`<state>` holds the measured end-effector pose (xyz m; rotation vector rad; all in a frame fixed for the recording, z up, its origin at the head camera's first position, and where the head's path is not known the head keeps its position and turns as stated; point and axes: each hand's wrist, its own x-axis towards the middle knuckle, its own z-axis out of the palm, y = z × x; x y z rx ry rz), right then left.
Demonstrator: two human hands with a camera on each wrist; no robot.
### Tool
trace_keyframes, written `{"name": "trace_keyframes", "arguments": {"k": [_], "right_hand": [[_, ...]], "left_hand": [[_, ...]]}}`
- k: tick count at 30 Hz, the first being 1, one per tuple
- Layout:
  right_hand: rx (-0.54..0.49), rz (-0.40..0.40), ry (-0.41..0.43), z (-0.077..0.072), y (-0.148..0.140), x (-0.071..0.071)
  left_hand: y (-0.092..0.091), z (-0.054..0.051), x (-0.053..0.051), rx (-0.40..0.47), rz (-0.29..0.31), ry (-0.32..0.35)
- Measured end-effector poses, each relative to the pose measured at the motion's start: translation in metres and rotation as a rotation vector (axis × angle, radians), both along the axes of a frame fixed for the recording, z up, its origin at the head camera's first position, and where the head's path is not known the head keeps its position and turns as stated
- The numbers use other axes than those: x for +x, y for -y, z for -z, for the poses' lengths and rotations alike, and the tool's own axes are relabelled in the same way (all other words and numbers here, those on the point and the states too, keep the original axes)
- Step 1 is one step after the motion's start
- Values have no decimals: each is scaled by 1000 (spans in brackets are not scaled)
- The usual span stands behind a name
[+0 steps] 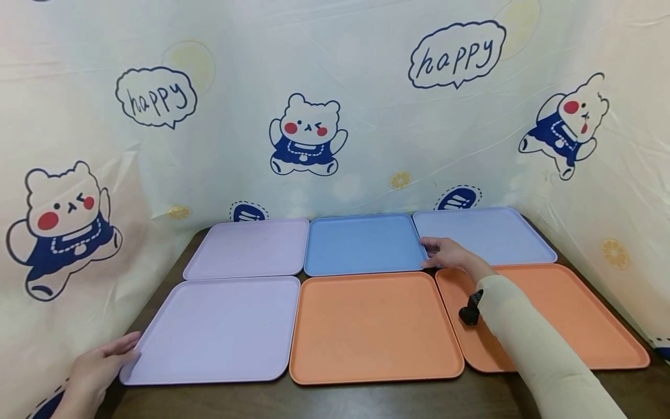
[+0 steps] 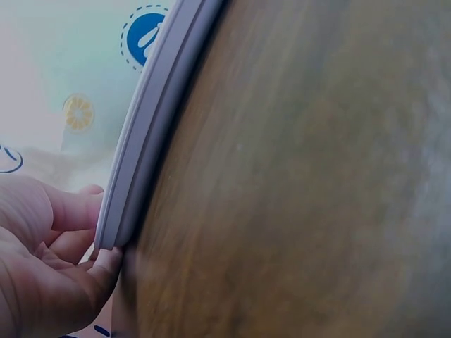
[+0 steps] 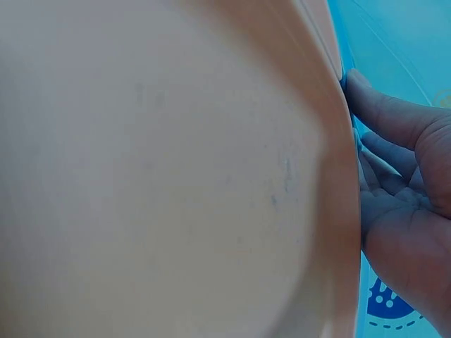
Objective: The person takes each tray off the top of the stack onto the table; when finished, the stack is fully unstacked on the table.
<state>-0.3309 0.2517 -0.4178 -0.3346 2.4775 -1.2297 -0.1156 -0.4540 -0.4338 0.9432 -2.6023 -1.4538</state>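
Observation:
My left hand [image 1: 96, 372] holds the near left corner of a lavender tray [image 1: 214, 331] in the front row. In the left wrist view, the thumb and fingers meet at the end of that tray's rim [image 2: 144, 127]. Reaching over the front right orange tray [image 1: 555, 314], my right hand [image 1: 447, 254] grips the right edge of a blue tray [image 1: 366, 244] near its front corner. A periwinkle tray [image 1: 481, 233] lies just right of those fingers. The right wrist view shows the thumb and curled fingers beyond the orange tray's edge; their contact is partly hidden.
Another orange tray [image 1: 371, 331] lies front centre, and a pale purple tray [image 1: 251, 250] back left. The trays form two close rows on a dark wooden table [image 1: 314, 401]. A printed cloth [image 1: 366, 116] hangs behind and along both sides.

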Motion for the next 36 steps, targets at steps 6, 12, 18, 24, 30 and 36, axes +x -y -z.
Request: {"name": "trace_keyframes", "arguments": {"k": [6, 12, 18, 24, 30, 36], "right_hand": [[9, -14, -11, -1, -2, 0], [21, -14, -21, -5, -5, 4], [42, -26, -31, -15, -8, 13], [52, -26, -44, -20, -12, 19], [45, -38, -74, -25, -10, 27], [44, -62, -174, -31, -3, 32]], "left_hand": [[-3, -7, -1, -37, 82, 15], [-13, -23, -8, -104, 189, -14], [-35, -42, -22, -105, 261, -52], [-72, -56, -47, -134, 417, -150], [-118, -64, -79, -80, 527, -209], [-163, -71, -110, -53, 584, -236]]}}
